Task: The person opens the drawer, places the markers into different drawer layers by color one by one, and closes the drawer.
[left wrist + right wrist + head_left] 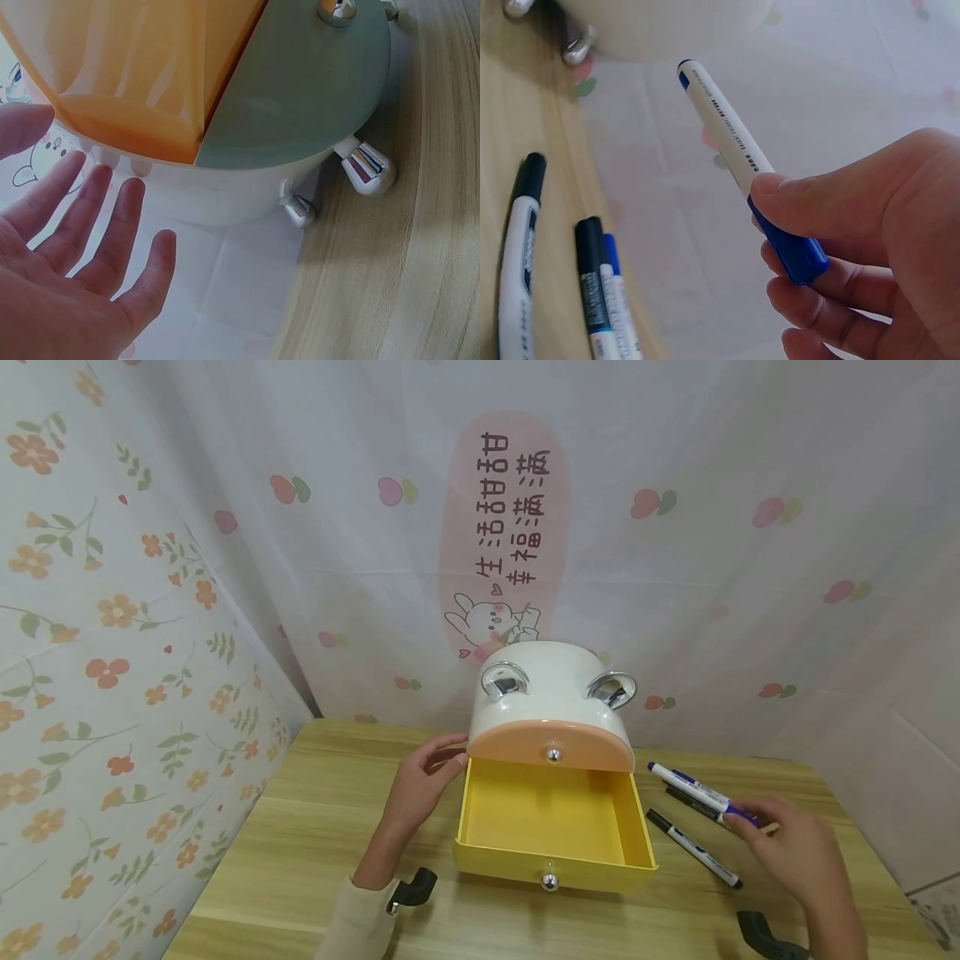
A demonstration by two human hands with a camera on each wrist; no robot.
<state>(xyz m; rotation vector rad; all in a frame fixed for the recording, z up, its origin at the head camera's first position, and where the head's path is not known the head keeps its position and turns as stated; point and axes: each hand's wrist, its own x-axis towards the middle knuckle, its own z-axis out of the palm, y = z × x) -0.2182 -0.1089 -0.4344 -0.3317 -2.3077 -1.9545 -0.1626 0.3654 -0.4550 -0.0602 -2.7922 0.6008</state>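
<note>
L hand [422, 787] loosely spread, nr white cabinet [555, 685], L side; yellow drawer [510, 862] is out. R hand [798, 843] pinching blue-capped marker [688, 785] over surface [300, 860], R of drawer, nr blk-capped markers [694, 849].

3 pens [517, 277] btm-cropped, R wrist

A flowered curtain [127, 710] hung at left, a fruit-printed curtain [705, 577] behind — pink panel [457, 527], dark lettering [492, 490] — beyond a wood-grain tabletop [307, 835].
</note>
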